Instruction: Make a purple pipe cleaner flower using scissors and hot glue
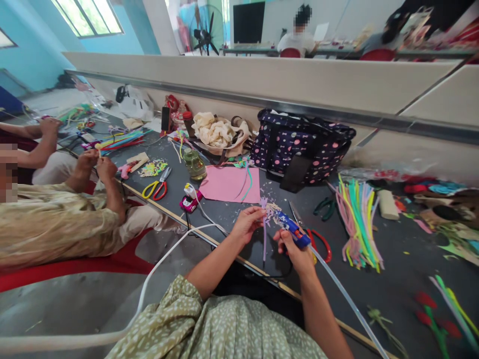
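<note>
My left hand [246,224] pinches a purple pipe cleaner [265,243] upright, with a small tuft at its top above my fingers. In my right hand [297,252] is a blue hot glue gun [293,227], its nozzle pointing left towards the tuft. Whether the nozzle touches the pipe cleaner I cannot tell. A long clear glue stick [346,294] trails from the back of the gun. Pale scraps [275,212] lie behind the nozzle. Red-handled scissors [324,245] rest partly hidden beside the gun.
Beyond my hands are a pink sheet [230,184], a glass jar [194,165] and a dotted bag [299,144]. A pipe cleaner bundle [359,224] lies right, near dark pliers [325,208]. A white cable [160,264] crosses left; a co-worker's hands [107,169] are farther left.
</note>
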The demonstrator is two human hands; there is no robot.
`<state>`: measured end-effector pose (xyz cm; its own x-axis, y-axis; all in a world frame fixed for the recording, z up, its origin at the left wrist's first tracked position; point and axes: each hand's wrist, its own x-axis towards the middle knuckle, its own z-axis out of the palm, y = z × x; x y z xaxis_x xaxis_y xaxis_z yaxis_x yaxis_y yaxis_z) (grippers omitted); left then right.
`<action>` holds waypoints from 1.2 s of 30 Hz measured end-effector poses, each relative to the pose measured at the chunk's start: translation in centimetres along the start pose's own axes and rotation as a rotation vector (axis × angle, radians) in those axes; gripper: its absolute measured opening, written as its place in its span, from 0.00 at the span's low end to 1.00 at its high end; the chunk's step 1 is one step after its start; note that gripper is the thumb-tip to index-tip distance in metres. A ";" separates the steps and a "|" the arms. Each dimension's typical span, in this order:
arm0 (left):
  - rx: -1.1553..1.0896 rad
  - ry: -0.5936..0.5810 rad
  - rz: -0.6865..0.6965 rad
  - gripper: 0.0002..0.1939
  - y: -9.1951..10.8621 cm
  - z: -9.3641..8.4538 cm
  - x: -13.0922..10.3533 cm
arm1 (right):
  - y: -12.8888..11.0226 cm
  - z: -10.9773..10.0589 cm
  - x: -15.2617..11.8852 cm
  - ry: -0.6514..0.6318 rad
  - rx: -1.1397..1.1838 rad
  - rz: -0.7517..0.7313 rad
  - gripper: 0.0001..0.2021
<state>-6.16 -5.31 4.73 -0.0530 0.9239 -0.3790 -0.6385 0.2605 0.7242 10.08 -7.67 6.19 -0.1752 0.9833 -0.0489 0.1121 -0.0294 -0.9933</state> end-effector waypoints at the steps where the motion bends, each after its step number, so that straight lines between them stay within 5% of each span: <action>1: 0.005 0.004 0.002 0.19 0.0 0.0 0.1 | 0.2 -0.1 0.0 0.001 -0.008 -0.005 0.21; 36: 0.010 -0.012 0.061 0.16 -0.4 -0.2 0.5 | 0.0 0.6 0.7 0.028 -0.039 0.047 0.22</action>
<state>-6.13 -4.99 4.10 -0.0822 0.9413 -0.3275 -0.6266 0.2067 0.7514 9.40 -7.08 6.12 -0.1414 0.9857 -0.0917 0.1578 -0.0690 -0.9850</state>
